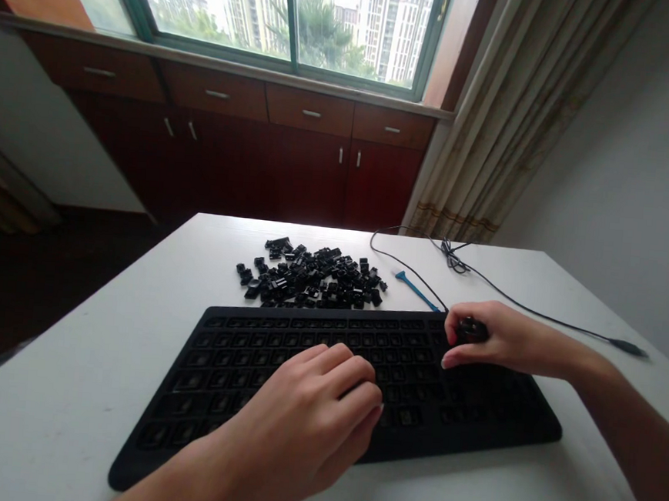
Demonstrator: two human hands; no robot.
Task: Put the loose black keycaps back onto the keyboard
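Left of the keyboard (452,437), the white table (71,353) lies bare out to its edge, and a hand could pass there or along the strip of table in front of the keyboard's right half. Behind the keyboard, the heap of black keycaps (315,276) blocks the middle, while the blue tool (417,291) and looping cable (510,297) obstruct the way toward its right.
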